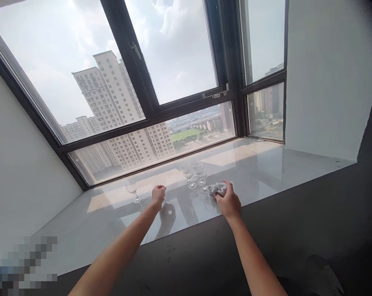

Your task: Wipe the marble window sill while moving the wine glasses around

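Observation:
My right hand [229, 201] grips a bunched light-grey cloth [217, 188] over the glossy window sill [260, 176]. Just left of the cloth, several clear stemmed glasses [200, 172] stand upright in a close group. My left hand [158, 196] is closed, its fingers curled inward above the sill; what they hold, if anything, I cannot make out. A lone stemmed glass [131, 187] stands upright to the left of that hand, apart from it.
Behind the sill rises a large dark-framed window [149, 115] with a handle [136, 50]. White walls [324, 82] close in both sides. The sill's front edge [186, 227] slants up to the right, above a dark front face.

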`<state>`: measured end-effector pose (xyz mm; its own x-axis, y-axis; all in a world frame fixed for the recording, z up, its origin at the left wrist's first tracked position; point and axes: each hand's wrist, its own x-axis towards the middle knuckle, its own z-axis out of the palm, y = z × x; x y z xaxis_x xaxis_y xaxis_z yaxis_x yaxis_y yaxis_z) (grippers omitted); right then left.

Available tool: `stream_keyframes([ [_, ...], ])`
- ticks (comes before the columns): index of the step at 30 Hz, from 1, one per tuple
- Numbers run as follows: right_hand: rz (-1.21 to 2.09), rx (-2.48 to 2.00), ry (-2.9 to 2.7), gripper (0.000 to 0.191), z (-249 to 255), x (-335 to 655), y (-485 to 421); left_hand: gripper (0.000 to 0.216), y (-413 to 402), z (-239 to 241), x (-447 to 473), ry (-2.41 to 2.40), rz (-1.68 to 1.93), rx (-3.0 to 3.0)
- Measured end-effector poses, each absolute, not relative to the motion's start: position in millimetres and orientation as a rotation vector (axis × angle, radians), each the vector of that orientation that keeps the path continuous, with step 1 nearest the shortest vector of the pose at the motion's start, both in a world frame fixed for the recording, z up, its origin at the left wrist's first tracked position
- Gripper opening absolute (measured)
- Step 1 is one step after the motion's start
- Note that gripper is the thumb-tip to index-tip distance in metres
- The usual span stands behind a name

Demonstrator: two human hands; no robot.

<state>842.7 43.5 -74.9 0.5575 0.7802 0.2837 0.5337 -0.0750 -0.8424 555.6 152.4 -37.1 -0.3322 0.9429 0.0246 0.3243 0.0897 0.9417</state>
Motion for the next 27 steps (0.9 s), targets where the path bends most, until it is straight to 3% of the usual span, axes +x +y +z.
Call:
stream_keyframes([
  [6, 0.290, -1.706, -1.099, 0.052, -76, 845, 44, 0.037, 166, -45, 643, 1.422, 1.099, 1.211],
  [13, 0.267, -1.674, -1.117, 0.056, -81, 847, 46, 0.019, 183, -44, 691, 1.292, 0.982, 0.908],
  [20, 0.307, -1.636, -1.122, 0.056, -80, 848, 44, 0.019, 178, -36, 661, 1.278, 0.997, 0.812],
  [27, 0.312, -1.674, -1.105, 0.056, -78, 846, 41, 0.014, 157, -36, 573, 1.668, 1.118, 1.020],
])
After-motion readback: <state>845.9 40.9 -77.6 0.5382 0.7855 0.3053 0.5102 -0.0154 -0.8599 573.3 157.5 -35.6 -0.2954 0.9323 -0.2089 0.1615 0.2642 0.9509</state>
